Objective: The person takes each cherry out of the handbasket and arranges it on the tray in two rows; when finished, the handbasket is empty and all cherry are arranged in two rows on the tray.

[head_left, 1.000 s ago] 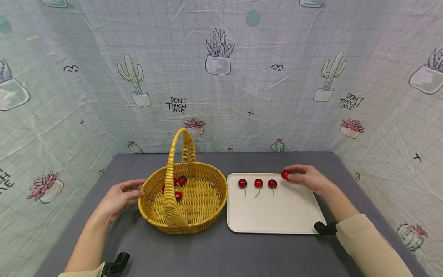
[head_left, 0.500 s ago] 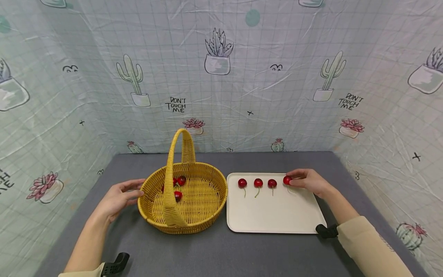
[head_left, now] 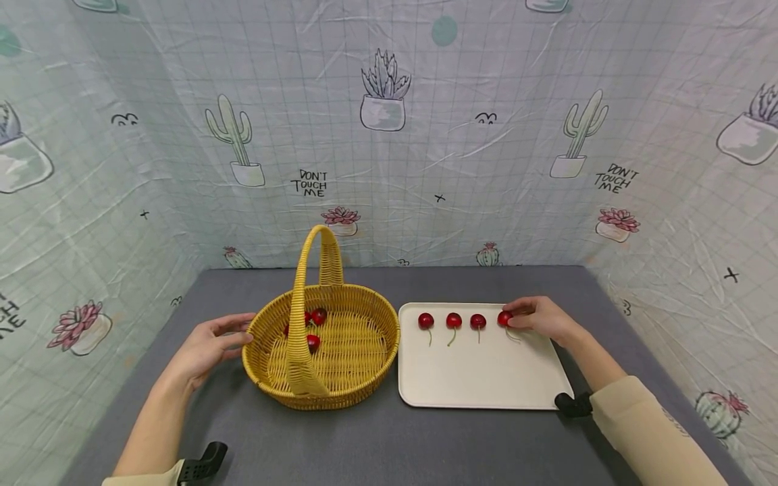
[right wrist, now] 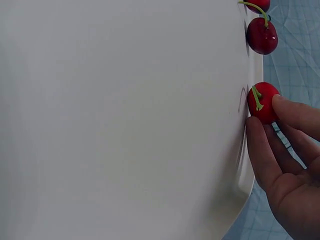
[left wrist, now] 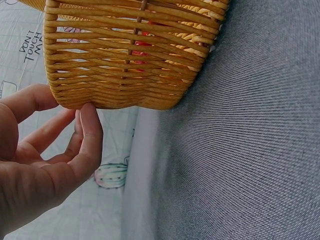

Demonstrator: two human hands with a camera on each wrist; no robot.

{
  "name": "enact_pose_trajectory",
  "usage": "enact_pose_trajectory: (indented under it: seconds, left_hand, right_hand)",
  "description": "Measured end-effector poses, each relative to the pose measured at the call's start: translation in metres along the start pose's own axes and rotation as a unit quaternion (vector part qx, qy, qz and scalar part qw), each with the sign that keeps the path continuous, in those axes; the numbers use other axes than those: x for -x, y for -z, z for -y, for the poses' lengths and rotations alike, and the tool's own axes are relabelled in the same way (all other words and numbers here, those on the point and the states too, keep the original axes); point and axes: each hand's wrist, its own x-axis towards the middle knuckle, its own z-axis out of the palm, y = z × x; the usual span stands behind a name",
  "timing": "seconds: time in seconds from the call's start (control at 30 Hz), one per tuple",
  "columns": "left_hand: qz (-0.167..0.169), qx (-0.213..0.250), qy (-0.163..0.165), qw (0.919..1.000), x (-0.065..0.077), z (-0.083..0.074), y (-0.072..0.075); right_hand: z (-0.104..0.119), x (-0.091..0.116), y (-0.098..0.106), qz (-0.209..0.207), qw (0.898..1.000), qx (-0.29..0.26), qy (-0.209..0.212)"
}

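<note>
Yellow wicker basket with a tall handle, standing upright on a grey table; on this clock face, 12 is the far side and 6 is nearest the person. At the basket's 9 o'clock is the left hand, its fingers loosely bent and a little apart, fingertips touching the outside near the rim. Inside the basket, toward 10 and 11 o'clock, lie a few red cherries, partly hidden by the handle.

Just beside the basket, at its 3 o'clock, lies a cream tray. At the tray's 1 o'clock, the right hand pinches one red cherry between thumb and fingers; a green stem shows on it. Whether this cherry's weight is on the tray, I cannot tell. Three more cherries sit apart in a row on the tray, toward 9 o'clock from the pinched one, stems pointing roughly to 6.

Both arms have beige sleeves and black wrist mounts. At 12 o'clock hangs a pale sheet printed with cacti
</note>
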Motion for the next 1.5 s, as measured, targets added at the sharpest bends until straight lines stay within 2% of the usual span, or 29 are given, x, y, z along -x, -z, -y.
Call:
enact_pose_trajectory:
  seconds: [0.47,0.77,1.1,1.5]
  left_hand:
    - [-0.002,-0.001,0.002,1.0,0.0,-0.001,0.0]
    - [0.003,-0.004,-0.011,0.9999,-0.001,0.003,0.001]
    - [0.0,-0.004,0.001,1.0,-0.003,0.004,0.001]
    - [-0.001,-0.001,0.0,1.0,-0.003,0.002,0.001]
  right_hand:
    - [0.001,0.0,0.003,-0.001,1.0,0.027,-0.006]
    - [0.004,0.002,0.002,0.005,1.0,0.011,-0.004]
    - [0.003,0.0,0.002,0.003,1.0,0.01,-0.006]
    - [0.026,0.001,0.017,0.025,0.998,0.044,0.021]
